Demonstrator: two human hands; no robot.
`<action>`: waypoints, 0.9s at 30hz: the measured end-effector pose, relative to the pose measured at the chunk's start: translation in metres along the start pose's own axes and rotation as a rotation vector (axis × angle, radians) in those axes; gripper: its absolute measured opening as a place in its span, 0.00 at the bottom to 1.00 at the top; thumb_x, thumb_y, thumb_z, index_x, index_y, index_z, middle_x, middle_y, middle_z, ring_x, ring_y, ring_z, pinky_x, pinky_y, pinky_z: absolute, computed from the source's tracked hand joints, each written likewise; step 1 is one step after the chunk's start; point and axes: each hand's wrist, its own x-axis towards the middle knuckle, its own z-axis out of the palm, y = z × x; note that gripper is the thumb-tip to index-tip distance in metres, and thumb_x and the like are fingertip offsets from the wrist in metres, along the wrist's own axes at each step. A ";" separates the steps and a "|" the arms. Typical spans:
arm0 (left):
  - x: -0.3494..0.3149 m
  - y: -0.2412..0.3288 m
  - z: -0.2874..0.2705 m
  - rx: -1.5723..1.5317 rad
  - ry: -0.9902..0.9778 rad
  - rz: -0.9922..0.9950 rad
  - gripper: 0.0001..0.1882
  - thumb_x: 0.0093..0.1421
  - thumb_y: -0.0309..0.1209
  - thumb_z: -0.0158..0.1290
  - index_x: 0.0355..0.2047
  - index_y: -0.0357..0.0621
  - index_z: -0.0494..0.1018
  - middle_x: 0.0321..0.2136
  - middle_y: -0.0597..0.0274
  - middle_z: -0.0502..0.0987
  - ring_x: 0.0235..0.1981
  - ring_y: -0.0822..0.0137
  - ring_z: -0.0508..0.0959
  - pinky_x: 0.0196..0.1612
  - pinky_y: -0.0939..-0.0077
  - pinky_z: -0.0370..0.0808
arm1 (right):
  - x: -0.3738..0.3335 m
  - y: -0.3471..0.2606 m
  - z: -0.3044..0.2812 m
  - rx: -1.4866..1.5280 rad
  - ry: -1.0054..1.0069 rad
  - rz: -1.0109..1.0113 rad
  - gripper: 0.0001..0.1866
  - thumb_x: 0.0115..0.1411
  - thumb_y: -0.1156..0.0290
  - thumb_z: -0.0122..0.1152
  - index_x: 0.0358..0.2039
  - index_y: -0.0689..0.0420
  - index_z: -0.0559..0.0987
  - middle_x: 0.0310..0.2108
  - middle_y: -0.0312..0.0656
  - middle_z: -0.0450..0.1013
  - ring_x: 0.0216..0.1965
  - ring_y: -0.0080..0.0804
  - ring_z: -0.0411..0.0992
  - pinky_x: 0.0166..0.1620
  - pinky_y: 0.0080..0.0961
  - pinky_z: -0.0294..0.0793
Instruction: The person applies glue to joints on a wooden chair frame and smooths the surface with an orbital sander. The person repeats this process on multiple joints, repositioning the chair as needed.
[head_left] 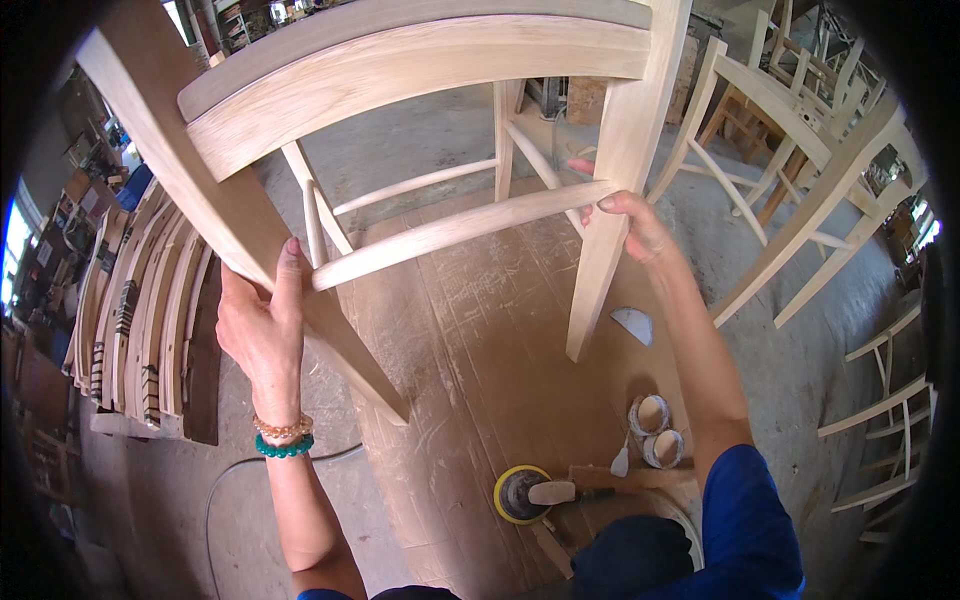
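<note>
A pale, bare-wood chair frame point(420, 80) stands in front of me, with its curved back rail at the top. My left hand point(262, 335) wraps round the left leg point(350, 350), its thumb lying beside the end of a rounded rung point(450, 232). On the other side, my right hand point(640, 225) grips the right leg point(596, 285), thumb at the rung's other end; some of its fingers are hidden behind the wood. More rungs and legs of the frame show beyond.
Cardboard point(470, 400) covers the floor below. On it lie a round sander point(522, 494) with a yellow rim, two small round containers point(650, 413), a white spatula point(620, 462) and a half-round white piece point(632, 325). Curved wooden parts point(150, 310) are stacked left; another chair frame point(780, 110) stands right.
</note>
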 end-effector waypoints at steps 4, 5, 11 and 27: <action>-0.019 -0.009 0.019 -0.137 0.007 -0.034 0.25 0.58 0.46 0.56 0.44 0.36 0.71 0.31 0.52 0.79 0.31 0.64 0.79 0.37 0.72 0.74 | -0.009 0.020 0.000 -0.001 0.004 0.014 0.41 0.40 0.60 0.59 0.57 0.65 0.66 0.30 0.40 0.73 0.31 0.27 0.71 0.43 0.24 0.68; -0.027 -0.022 0.022 -0.197 0.039 -0.008 0.26 0.59 0.46 0.56 0.46 0.35 0.70 0.34 0.53 0.78 0.32 0.66 0.78 0.39 0.73 0.73 | -0.013 0.025 0.003 -0.002 0.010 0.016 0.41 0.40 0.59 0.59 0.56 0.65 0.66 0.31 0.40 0.73 0.33 0.27 0.70 0.44 0.24 0.68; -0.038 -0.036 0.049 -0.831 -0.049 -0.174 0.19 0.57 0.34 0.60 0.44 0.36 0.69 0.37 0.58 0.77 0.33 0.72 0.76 0.36 0.79 0.74 | -0.027 0.037 -0.004 -0.120 0.072 0.026 0.33 0.47 0.59 0.59 0.54 0.60 0.69 0.37 0.37 0.73 0.44 0.28 0.68 0.52 0.26 0.64; -0.097 -0.001 -0.050 -0.819 -0.377 -0.240 0.17 0.52 0.31 0.59 0.41 0.36 0.73 0.29 0.64 0.78 0.31 0.74 0.76 0.37 0.78 0.74 | -0.150 -0.045 -0.001 -0.927 0.010 0.279 0.18 0.55 0.61 0.59 0.41 0.61 0.78 0.38 0.43 0.76 0.41 0.38 0.73 0.48 0.31 0.69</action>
